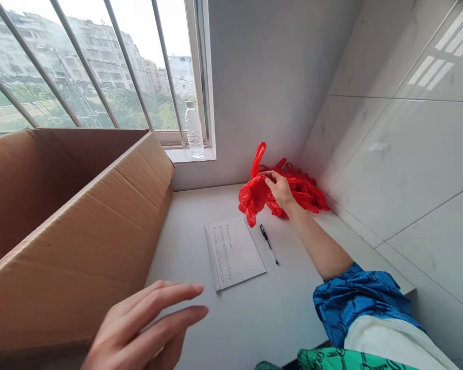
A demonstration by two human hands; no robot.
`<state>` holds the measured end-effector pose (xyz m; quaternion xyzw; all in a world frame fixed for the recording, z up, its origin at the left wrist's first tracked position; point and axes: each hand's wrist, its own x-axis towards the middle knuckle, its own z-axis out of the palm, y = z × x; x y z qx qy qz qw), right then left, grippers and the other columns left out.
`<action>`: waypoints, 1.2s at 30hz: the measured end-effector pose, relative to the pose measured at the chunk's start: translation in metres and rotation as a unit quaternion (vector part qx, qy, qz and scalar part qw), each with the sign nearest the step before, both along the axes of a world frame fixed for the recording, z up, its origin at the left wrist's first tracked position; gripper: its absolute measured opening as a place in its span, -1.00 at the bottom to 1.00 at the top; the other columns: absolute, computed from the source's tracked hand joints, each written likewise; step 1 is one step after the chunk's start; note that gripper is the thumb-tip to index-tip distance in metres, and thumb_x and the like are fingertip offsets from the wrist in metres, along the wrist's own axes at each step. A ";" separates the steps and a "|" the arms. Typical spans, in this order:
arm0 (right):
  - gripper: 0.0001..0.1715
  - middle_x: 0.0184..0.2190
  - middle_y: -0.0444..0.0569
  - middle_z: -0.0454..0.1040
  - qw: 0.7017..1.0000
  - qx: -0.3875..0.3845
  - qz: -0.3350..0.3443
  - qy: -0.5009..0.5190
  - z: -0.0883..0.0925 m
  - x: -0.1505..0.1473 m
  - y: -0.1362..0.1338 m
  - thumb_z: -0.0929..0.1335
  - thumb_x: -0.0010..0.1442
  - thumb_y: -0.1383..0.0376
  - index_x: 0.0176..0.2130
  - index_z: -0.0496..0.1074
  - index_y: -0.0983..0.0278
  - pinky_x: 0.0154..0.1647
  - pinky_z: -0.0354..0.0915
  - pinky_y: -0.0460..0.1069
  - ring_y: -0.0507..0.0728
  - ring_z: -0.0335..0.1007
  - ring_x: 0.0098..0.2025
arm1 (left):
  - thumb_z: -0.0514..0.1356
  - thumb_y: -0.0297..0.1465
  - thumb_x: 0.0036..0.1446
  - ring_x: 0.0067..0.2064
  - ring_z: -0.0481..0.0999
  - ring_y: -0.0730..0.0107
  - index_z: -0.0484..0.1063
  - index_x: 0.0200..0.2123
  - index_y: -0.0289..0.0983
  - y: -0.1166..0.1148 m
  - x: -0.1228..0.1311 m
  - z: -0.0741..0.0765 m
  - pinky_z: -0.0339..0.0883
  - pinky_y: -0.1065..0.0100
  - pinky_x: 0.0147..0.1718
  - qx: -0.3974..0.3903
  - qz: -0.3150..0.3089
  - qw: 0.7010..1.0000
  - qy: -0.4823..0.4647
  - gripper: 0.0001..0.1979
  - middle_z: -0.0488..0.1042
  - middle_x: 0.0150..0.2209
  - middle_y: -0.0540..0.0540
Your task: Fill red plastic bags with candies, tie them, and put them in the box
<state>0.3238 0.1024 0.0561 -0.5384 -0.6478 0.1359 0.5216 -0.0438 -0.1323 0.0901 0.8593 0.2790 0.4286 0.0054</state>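
My right hand (pixel 280 189) pinches a red plastic bag (pixel 253 192) at the back of the white table, with one loop handle standing up. Behind and to the right of it lies a heap of more red plastic bags (pixel 303 187) against the walls. My left hand (pixel 146 326) is in the lower left foreground, fingers stretched out and apart, holding nothing. Between the hands lies a notebook (pixel 241 257) with rows of small handwritten marks. A black-capped pen (pixel 269 245) rests just right of it.
A large open cardboard box (pixel 100 221) takes up the left side, its near wall rising high beside the table (pixel 285 308). A clear water bottle (pixel 193 128) stands on the sill of the barred window. Tiled wall (pixel 416 154) bounds the right.
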 end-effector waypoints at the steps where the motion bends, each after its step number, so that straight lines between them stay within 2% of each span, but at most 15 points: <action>1: -0.60 -0.10 0.01 0.56 0.999 -0.011 0.040 0.034 -0.008 -0.006 -0.010 0.20 0.33 0.10 0.01 0.41 0.23 -0.05 0.43 0.04 0.12 0.50 -0.10 | 0.13 -0.54 0.20 -0.16 0.57 0.26 0.54 -0.09 0.04 0.006 0.006 -0.006 0.54 0.27 -0.24 -0.025 0.002 1.000 0.004 -0.64 0.57 -0.11 -0.01; 4: -0.60 -0.06 0.02 0.53 0.987 -0.078 0.123 0.064 -0.036 -0.014 -0.048 0.29 0.27 0.05 -0.02 0.45 0.20 -0.12 0.46 0.07 0.12 0.52 -0.17 | 0.12 -0.48 0.26 -0.15 0.59 0.32 0.48 -0.05 0.00 0.030 0.025 -0.028 0.54 0.33 -0.26 -0.147 0.015 0.989 -0.013 -0.70 0.53 -0.02 -0.03; 8: -0.64 0.01 0.06 0.46 0.994 -0.092 0.050 -0.015 -0.061 -0.014 -0.098 0.32 0.27 0.08 -0.02 0.46 0.19 -0.16 0.44 0.05 0.13 0.51 -0.17 | 0.07 -0.27 0.33 -0.20 0.59 0.35 0.45 -0.03 -0.10 0.062 0.038 -0.060 0.42 0.45 -0.52 -0.326 0.078 0.942 -0.032 -0.77 0.51 0.01 -0.07; 11: -0.70 -0.20 0.00 0.53 0.994 -0.096 0.023 -0.037 -0.066 -0.023 -0.123 0.27 0.32 0.07 -0.15 0.46 0.19 -0.26 0.40 0.02 0.13 0.49 -0.26 | 0.05 -0.20 0.33 -0.15 0.58 0.30 0.45 -0.04 -0.14 0.084 0.048 -0.081 0.44 0.40 -0.42 -0.365 0.112 0.924 -0.014 -0.73 0.53 -0.03 -0.08; 13: -0.75 -0.31 -0.06 0.54 0.985 -0.135 0.057 -0.090 -0.070 -0.035 -0.132 0.31 0.29 0.08 -0.17 0.44 0.17 -0.29 0.36 0.02 0.13 0.46 -0.33 | 0.08 -0.20 0.30 -0.15 0.57 0.27 0.43 -0.02 -0.15 0.095 0.058 -0.095 0.44 0.35 -0.36 -0.370 0.113 0.922 0.031 -0.71 0.54 -0.05 -0.08; 16: -0.78 -0.29 -0.10 0.53 0.966 -0.175 0.102 -0.160 -0.080 -0.053 -0.134 0.38 0.17 0.20 -0.14 0.40 0.16 -0.33 0.31 0.01 0.13 0.42 -0.35 | 0.16 -0.31 0.20 -0.23 0.55 0.27 0.41 0.00 -0.14 0.107 0.076 -0.108 0.39 0.32 -0.38 -0.363 0.125 0.919 0.090 -0.71 0.57 -0.11 -0.06; 19: -0.85 -0.31 -0.12 0.50 0.968 -0.187 0.132 -0.103 -0.087 -0.057 -0.132 0.35 0.15 0.28 -0.21 0.37 0.17 -0.36 0.29 -0.03 0.10 0.40 -0.35 | 0.10 -0.42 0.20 -0.28 0.51 0.34 0.44 -0.15 -0.16 0.111 0.084 -0.107 0.39 0.32 -0.34 -0.336 0.109 0.935 0.030 -0.82 0.55 -0.19 -0.03; 21: -0.92 -0.37 -0.15 0.47 0.967 -0.207 0.143 -0.036 -0.087 -0.052 -0.131 0.33 0.18 0.24 -0.27 0.34 0.18 -0.40 0.28 -0.05 0.07 0.36 -0.41 | 0.06 -0.40 0.26 -0.25 0.51 0.37 0.44 -0.23 -0.19 0.112 0.081 -0.100 0.44 0.32 -0.27 -0.316 0.078 0.944 -0.062 -0.84 0.52 -0.22 -0.03; 23: -0.89 -0.38 -0.15 0.45 0.963 -0.227 0.145 -0.004 -0.086 -0.045 -0.132 0.33 0.19 0.20 -0.30 0.33 0.19 -0.43 0.25 -0.06 0.05 0.32 -0.46 | 0.04 -0.37 0.29 -0.17 0.52 0.35 0.44 -0.23 -0.19 0.112 0.072 -0.095 0.46 0.30 -0.18 -0.311 0.069 0.940 -0.119 -0.83 0.50 -0.20 -0.04; 26: -0.87 -0.37 -0.15 0.45 0.951 -0.244 0.183 -0.045 -0.080 -0.038 -0.137 0.35 0.19 0.18 -0.31 0.35 0.19 -0.42 0.24 -0.06 0.06 0.32 -0.42 | 0.04 -0.39 0.26 -0.11 0.53 0.30 0.44 -0.14 -0.17 0.111 0.051 -0.097 0.47 0.25 -0.13 -0.373 0.061 0.925 -0.047 -0.79 0.51 -0.14 -0.06; 28: -0.81 -0.40 -0.15 0.45 0.934 -0.260 0.229 -0.093 -0.075 -0.035 -0.141 0.38 0.18 0.14 -0.35 0.36 0.19 -0.41 0.23 -0.06 0.06 0.34 -0.40 | 0.05 -0.37 0.25 -0.13 0.54 0.28 0.45 -0.10 -0.16 0.108 0.039 -0.099 0.47 0.25 -0.17 -0.415 0.040 0.908 0.038 -0.77 0.51 -0.10 -0.07; 30: -0.71 -0.44 -0.16 0.46 0.921 -0.277 0.249 -0.116 -0.068 -0.032 -0.142 0.40 0.18 0.07 -0.40 0.36 0.20 -0.43 0.23 -0.06 0.06 0.33 -0.43 | 0.08 -0.28 0.27 -0.11 0.53 0.25 0.45 -0.04 -0.14 0.105 0.034 -0.095 0.46 0.29 -0.26 -0.422 0.034 0.903 0.072 -0.75 0.50 -0.04 -0.09; 31: -0.66 -0.47 -0.16 0.45 0.925 -0.274 0.235 -0.119 -0.065 -0.031 -0.142 0.39 0.20 0.03 -0.43 0.36 0.20 -0.44 0.22 -0.06 0.06 0.32 -0.45 | 0.09 -0.23 0.28 -0.08 0.53 0.23 0.44 0.00 -0.13 0.104 0.035 -0.092 0.45 0.32 -0.30 -0.413 0.043 0.907 0.068 -0.72 0.48 -0.01 -0.10; 33: -0.56 -0.53 -0.16 0.41 0.952 -0.232 0.159 -0.122 -0.061 -0.032 -0.141 0.32 0.27 -0.03 -0.47 0.34 0.20 -0.44 0.23 -0.04 0.06 0.29 -0.49 | 0.07 -0.18 0.31 -0.02 0.50 0.22 0.43 0.02 -0.12 0.103 0.047 -0.086 0.44 0.33 -0.30 -0.376 0.065 0.923 0.045 -0.70 0.46 0.01 -0.11; 36: -0.60 -0.41 -0.06 0.48 0.982 -0.112 0.035 -0.151 -0.068 -0.043 -0.136 0.26 0.35 0.01 -0.36 0.41 0.20 -0.30 0.34 0.01 0.12 0.39 -0.38 | 0.01 -0.23 0.35 0.07 0.47 0.22 0.43 0.03 -0.14 0.111 0.078 -0.089 0.44 0.24 -0.06 -0.302 0.052 0.950 0.056 -0.69 0.46 0.05 -0.12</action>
